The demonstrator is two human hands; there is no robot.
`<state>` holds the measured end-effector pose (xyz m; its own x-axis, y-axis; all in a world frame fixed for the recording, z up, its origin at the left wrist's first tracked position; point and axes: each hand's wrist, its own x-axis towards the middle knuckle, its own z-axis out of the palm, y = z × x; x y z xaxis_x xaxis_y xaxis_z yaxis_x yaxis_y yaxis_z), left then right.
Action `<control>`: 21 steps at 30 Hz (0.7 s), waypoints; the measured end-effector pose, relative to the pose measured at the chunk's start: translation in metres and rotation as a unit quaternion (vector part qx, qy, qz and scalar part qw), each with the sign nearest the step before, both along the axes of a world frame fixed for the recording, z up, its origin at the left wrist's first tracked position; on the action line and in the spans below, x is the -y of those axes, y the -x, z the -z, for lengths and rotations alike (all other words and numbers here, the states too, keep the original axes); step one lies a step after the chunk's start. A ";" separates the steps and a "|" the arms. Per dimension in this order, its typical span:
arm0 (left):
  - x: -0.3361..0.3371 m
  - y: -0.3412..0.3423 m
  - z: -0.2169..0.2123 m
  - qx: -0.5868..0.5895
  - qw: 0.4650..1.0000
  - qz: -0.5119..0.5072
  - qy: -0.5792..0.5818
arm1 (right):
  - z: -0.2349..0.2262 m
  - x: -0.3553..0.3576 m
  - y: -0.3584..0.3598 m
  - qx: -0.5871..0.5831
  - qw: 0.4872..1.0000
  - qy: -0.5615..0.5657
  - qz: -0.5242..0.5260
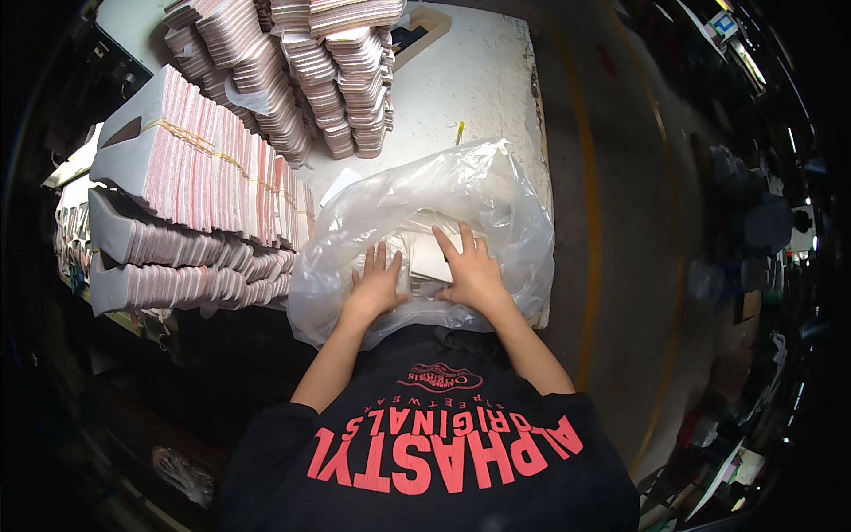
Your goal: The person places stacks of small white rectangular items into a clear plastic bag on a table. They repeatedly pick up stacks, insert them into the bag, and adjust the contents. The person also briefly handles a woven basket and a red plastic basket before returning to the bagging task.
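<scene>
Hands: both lay flat, fingers spread, on a pile of flat white card pieces (432, 257) inside a clear plastic bag (417, 208), seemingly to hold the pile square.
Left hand (376, 285): rested palm down on the near left part of the pile, pinching nothing.
Right hand (472, 270): pressed palm down on the near right part, fingers fanned toward the far side, also gripping nothing.
Clear plastic bag: sat at the near right corner of the table (483, 84), its mouth bunched up and open around the pile, so the film stood crumpled above the hands.
Card pieces: lay inside the bag, just under both palms; their exact kind could not be told through the film.
Banded bundles (199, 164): pink-and-white flat folded cartons stood on edge along the left side of the table, tied with bands to keep them together.
Loose stacks (310, 71): leaned in rows at the far left corner, well apart from the bag.
</scene>
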<state>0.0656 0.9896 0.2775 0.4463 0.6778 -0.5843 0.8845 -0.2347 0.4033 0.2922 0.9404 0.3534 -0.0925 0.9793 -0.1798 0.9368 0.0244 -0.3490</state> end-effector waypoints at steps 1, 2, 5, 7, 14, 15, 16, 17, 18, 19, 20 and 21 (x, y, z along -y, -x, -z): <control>0.018 -0.001 0.003 -0.104 0.994 0.037 0.001 | 0.004 -0.002 0.001 0.008 1.000 0.017 -0.009; 0.028 -0.003 0.006 -0.097 0.995 0.022 -0.020 | 0.007 -0.003 -0.002 -0.009 1.000 0.015 -0.004; 0.039 -0.009 0.003 -0.095 0.994 -0.006 -0.043 | 0.011 -0.007 -0.024 -0.052 0.998 0.012 0.014; 0.034 -0.014 -0.004 -0.119 0.993 -0.004 -0.014 | 0.009 -0.010 -0.039 -0.071 0.994 -0.045 0.072; 0.031 -0.039 -0.028 -0.063 0.997 -0.025 0.033 | -0.023 -0.015 -0.059 -0.152 0.936 -0.212 0.238; 0.033 -0.039 -0.028 -0.024 1.000 -0.001 0.002 | -0.028 -0.014 -0.058 -0.153 0.935 -0.217 0.236; 0.034 -0.039 -0.027 0.023 0.998 0.046 -0.027 | -0.033 -0.013 -0.058 -0.154 0.934 -0.223 0.234; 0.036 -0.038 -0.025 0.070 0.991 0.095 -0.057 | -0.036 -0.012 -0.057 -0.155 0.932 -0.229 0.233; 0.036 -0.039 -0.022 0.117 0.979 0.144 -0.088 | -0.037 -0.011 -0.054 -0.144 0.943 -0.198 0.223; 0.036 -0.040 -0.019 0.086 0.983 0.155 -0.057 | -0.036 -0.010 -0.050 -0.132 0.953 -0.168 0.214; 0.037 -0.042 -0.015 0.056 0.984 0.165 -0.027 | -0.033 -0.009 -0.045 -0.120 0.960 -0.155 0.201; 0.036 -0.046 -0.012 0.031 0.985 0.171 0.005 | -0.028 -0.009 -0.039 -0.068 0.978 -0.051 0.192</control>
